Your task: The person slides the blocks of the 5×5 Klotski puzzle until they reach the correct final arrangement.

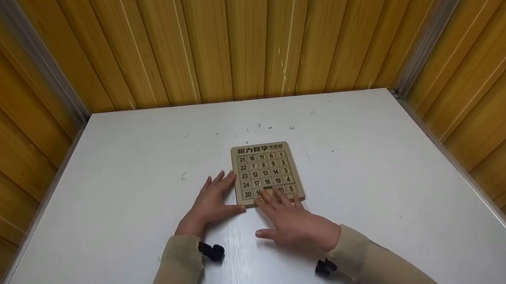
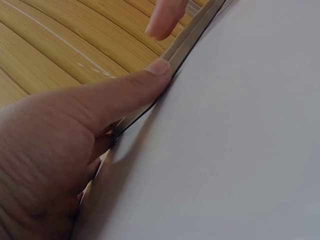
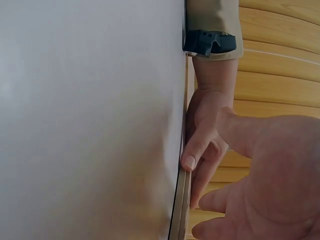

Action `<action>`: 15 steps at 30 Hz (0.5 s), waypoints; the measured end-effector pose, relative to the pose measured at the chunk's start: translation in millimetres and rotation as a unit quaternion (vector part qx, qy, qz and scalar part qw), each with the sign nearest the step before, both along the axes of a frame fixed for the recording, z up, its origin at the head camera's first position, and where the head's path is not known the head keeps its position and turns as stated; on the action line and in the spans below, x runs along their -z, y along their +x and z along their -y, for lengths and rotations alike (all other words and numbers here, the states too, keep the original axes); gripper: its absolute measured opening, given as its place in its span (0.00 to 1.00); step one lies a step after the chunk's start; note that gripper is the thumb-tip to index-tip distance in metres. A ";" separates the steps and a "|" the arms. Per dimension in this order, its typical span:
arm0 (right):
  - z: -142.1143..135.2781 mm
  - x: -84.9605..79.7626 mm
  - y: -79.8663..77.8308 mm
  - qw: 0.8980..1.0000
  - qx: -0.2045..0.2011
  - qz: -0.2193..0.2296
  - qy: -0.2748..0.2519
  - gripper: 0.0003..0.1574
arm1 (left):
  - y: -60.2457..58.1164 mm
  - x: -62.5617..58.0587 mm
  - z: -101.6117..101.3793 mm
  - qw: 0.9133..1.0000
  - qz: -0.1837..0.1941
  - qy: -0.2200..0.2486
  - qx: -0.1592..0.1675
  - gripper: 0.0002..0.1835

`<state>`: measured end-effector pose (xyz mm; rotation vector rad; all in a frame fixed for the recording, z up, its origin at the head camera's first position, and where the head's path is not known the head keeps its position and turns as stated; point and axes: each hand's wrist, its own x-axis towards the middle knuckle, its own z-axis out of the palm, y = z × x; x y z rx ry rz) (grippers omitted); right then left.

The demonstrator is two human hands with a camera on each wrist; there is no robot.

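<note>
A wooden sliding number puzzle [image 1: 260,149] lies flat on the white table, its numbered tiles set in a framed grid. My left hand [image 1: 211,203] holds its near left corner, with fingers along the left side and the thumb at the near edge. In the left wrist view the thumb [image 2: 157,67] presses against the board's side. My right hand [image 1: 289,220] reaches over the near edge, extended fingertips on the bottom row of tiles, its thumb held out over the table. Those fingers partly hide the bottom row; a dark gap shows just above them.
The white table [image 1: 142,163] extends around the puzzle, with small dark marks beyond it. Yellow wood-look panels [image 1: 204,39] stand behind and at both sides. A black wrist device [image 1: 212,251] is strapped at the left sleeve, another black device [image 1: 326,267] at the right.
</note>
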<state>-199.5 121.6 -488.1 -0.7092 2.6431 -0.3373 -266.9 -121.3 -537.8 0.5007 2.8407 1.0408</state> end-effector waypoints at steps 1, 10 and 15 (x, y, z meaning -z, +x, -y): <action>2.2 0.1 -0.3 1.000 -0.002 0.000 0.005 0.57 | -0.2 0.1 0.1 1.000 -0.001 -0.002 0.000 0.55; 0.9 1.0 -2.4 1.000 0.000 -0.008 0.015 0.57 | -1.4 0.1 1.3 1.000 -0.015 -0.011 0.008 0.55; -9.3 2.0 -1.8 1.000 0.009 -0.013 0.027 0.58 | -1.5 -0.3 1.7 1.000 -0.013 -0.010 0.011 0.55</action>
